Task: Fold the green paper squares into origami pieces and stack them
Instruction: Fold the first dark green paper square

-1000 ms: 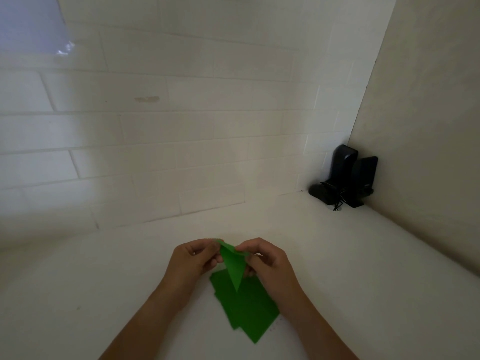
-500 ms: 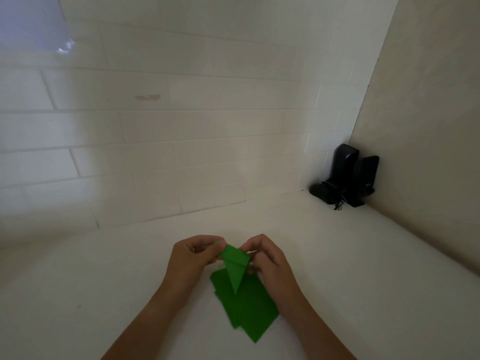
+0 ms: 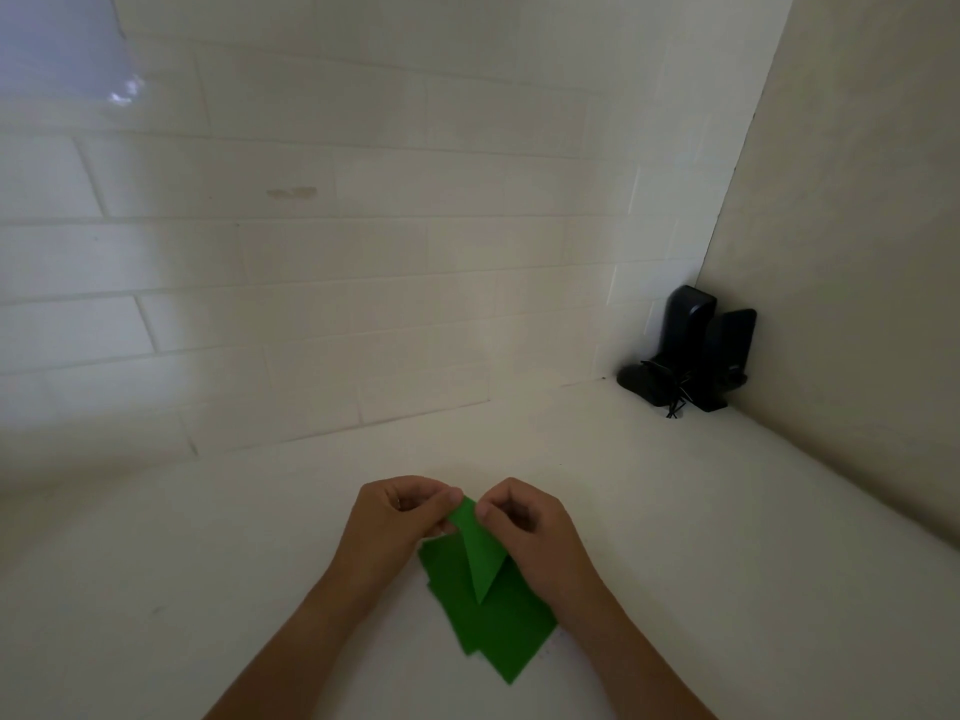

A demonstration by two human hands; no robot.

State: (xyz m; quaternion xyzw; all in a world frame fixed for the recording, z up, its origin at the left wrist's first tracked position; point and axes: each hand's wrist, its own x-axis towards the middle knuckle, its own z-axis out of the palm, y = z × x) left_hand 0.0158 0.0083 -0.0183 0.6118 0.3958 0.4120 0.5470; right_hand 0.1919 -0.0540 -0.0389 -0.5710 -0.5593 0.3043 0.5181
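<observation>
Both hands have drawn closer: left hand (image 3: pixel 397 522) and right hand (image 3: pixel 524 532) pinch the folded green piece (image 3: pixel 480 556) with curled fingers above the green paper squares (image 3: pixel 493 626) on the white surface (image 3: pixel 208 589). Bare surface lies on both sides; hands partly hide the stack.

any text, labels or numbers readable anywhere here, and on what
None can be read. The green paper and the folded piece are plain, the tiled wall bears no writing, and the black devices in the corner show no legible marking.
</observation>
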